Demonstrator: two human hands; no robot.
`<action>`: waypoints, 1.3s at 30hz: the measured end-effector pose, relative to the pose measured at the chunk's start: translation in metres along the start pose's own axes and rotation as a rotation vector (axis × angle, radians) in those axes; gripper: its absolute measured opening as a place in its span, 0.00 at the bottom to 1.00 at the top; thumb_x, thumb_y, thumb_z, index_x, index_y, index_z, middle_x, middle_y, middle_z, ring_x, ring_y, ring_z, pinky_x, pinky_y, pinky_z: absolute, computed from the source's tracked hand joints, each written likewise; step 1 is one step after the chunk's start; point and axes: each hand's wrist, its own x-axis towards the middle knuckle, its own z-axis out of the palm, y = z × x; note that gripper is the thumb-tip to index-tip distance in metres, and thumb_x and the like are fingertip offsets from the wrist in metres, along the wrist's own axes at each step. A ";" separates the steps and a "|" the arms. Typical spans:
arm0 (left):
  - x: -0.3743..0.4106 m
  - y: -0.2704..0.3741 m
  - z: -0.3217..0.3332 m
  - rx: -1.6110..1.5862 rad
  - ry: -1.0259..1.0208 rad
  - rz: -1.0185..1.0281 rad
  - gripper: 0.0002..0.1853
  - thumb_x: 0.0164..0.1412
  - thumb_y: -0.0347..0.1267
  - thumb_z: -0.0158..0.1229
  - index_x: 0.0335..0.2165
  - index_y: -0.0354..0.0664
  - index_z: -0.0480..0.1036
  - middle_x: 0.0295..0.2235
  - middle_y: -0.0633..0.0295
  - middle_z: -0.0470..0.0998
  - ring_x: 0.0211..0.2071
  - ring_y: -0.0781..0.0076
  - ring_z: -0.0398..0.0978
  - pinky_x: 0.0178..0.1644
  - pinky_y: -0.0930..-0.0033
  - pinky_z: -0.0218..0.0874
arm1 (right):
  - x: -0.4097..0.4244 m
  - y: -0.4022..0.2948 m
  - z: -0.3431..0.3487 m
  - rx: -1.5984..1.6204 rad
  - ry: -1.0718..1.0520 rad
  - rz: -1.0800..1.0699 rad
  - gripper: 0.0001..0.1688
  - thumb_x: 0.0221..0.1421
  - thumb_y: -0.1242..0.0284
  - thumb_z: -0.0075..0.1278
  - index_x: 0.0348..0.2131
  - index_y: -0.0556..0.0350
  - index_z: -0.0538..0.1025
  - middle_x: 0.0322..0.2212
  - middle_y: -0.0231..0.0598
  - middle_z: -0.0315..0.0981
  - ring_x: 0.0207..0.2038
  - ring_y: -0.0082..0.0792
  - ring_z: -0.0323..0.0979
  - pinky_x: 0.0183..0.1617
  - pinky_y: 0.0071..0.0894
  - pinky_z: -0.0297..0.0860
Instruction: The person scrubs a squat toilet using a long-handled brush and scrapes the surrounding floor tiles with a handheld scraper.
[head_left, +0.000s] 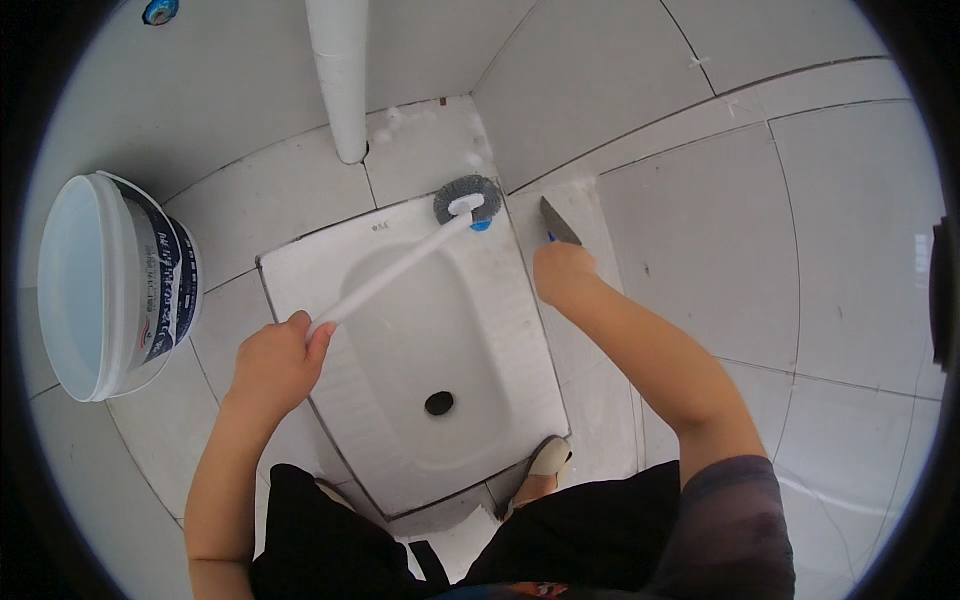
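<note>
My left hand (274, 365) grips the white handle of a cleaning brush (390, 271). Its round grey scouring head (468, 201) rests at the far right corner of a white squat toilet (300, 270), with a bit of blue showing beside it. The toilet's bowl has a dark drain hole (439, 403) at the near end. To the right of the toilet, my right hand (564, 273) is closed around the blue handle of a putty knife (561, 222), mostly hidden by the fist. The flat metal blade points away from me, over the floor tiles by the wall.
A white plastic bucket (82, 292) with a printed label stands at the left. A white vertical pipe (339, 75) meets the floor behind the toilet. Tiled walls (697, 247) close in on the right. My shod foot (550, 459) is at the toilet's near right corner.
</note>
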 end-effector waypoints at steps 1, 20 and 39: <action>0.000 0.000 0.000 -0.006 0.006 0.001 0.20 0.57 0.42 0.46 0.20 0.36 0.65 0.14 0.49 0.69 0.20 0.48 0.69 0.25 0.54 0.59 | 0.004 0.006 -0.003 -0.012 -0.015 0.001 0.11 0.46 0.73 0.49 0.33 0.50 0.77 0.37 0.37 0.74 0.39 0.35 0.73 0.35 0.29 0.70; -0.002 0.027 0.003 0.012 -0.019 -0.096 0.19 0.57 0.41 0.45 0.20 0.35 0.64 0.15 0.46 0.68 0.20 0.45 0.67 0.24 0.52 0.55 | -0.018 0.108 0.071 0.649 0.413 -0.079 0.21 0.47 0.65 0.51 0.44 0.44 0.72 0.24 0.49 0.71 0.28 0.48 0.70 0.32 0.40 0.66; 0.002 0.053 -0.012 0.110 -0.012 -0.057 0.18 0.57 0.39 0.45 0.20 0.35 0.64 0.15 0.44 0.68 0.21 0.42 0.68 0.25 0.49 0.57 | 0.001 0.127 0.058 0.648 0.293 -0.195 0.24 0.47 0.63 0.49 0.46 0.47 0.69 0.31 0.45 0.73 0.35 0.47 0.70 0.37 0.41 0.67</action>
